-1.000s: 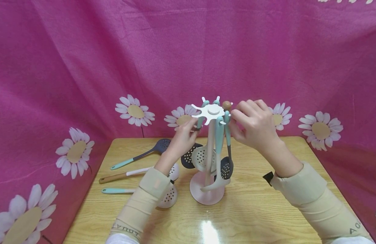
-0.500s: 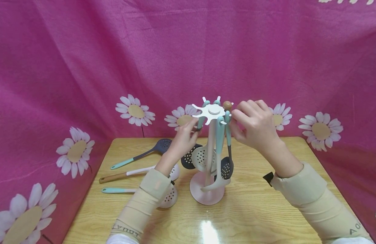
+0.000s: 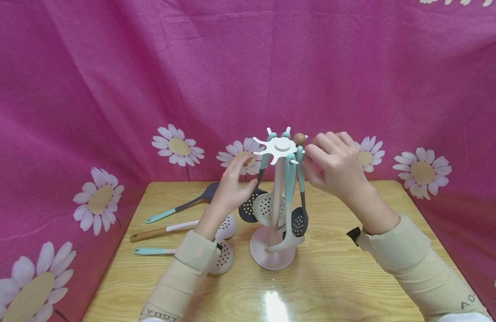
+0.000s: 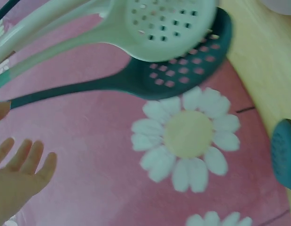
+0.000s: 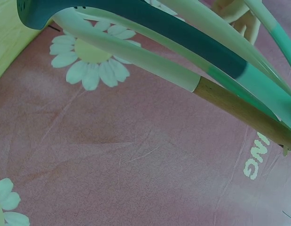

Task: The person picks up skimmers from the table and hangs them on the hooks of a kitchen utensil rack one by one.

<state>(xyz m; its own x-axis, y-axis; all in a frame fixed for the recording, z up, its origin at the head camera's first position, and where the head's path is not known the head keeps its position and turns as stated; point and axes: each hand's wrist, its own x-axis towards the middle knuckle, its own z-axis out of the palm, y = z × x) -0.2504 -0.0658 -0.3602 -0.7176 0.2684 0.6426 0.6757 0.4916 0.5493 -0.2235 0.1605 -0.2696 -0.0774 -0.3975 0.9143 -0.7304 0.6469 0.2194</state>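
A utensil rack (image 3: 277,154) with a white hooked top and pink round base stands mid-table. My left hand (image 3: 232,188) is left of it, fingers spread, apart from a hanging dark skimmer (image 3: 246,210) with a teal handle. In the left wrist view that skimmer (image 4: 112,84) hangs beside a pale skimmer (image 4: 171,35). My right hand (image 3: 334,163) has curled fingers pinching the rack's right edge near a brown handle end (image 3: 299,138); its fingertips are partly hidden. Also hanging are a teal-handled pale utensil (image 3: 289,179) in front and a dark slotted one (image 3: 298,221).
On the wooden table (image 3: 344,277), left of the rack, lie a dark slotted utensil (image 3: 191,203), a brown-handled white one (image 3: 151,233) and a teal-handled pale skimmer (image 3: 222,259). A pink daisy-print cloth (image 3: 248,67) hangs behind and at both sides.
My left hand has let go of the dark skimmer's teal handle and drawn back to the left, its fingers opening. The right hand and the rack have stayed in place.
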